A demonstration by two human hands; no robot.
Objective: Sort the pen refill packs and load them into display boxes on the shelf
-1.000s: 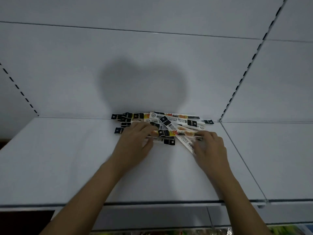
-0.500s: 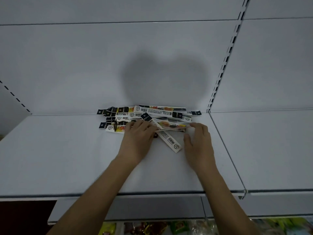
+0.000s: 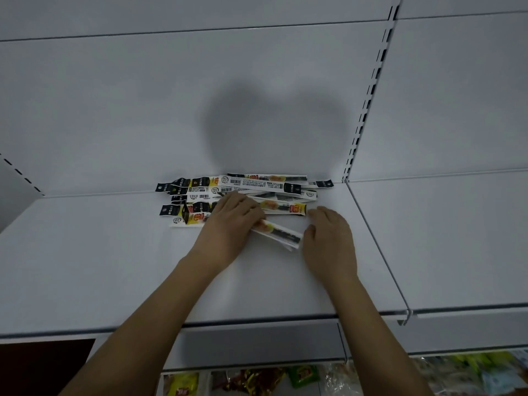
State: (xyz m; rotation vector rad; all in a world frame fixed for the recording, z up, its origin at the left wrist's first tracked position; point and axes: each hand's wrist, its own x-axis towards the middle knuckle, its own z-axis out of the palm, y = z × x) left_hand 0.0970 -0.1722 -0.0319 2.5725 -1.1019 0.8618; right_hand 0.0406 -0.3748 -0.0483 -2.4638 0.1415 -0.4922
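White shelf (image 3: 85,267) carries loose packs (image 3: 243,190) near back wall. Left hand (image 3: 231,224) lies flat on pile, pressing angled pack (image 3: 278,232); right hand (image 3: 328,238), fingers relaxed, touches its end. Step: sorting. No display boxes visible. Next: square packs, gather matching ones.

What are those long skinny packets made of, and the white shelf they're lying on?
The refill packs look like thin printed plastic sleeves with card-like black ends: glossy, with barcodes. Paper is possible. The shelf looks like painted sheet metal, smooth and matte, with slotted uprights behind; I can't be sure.
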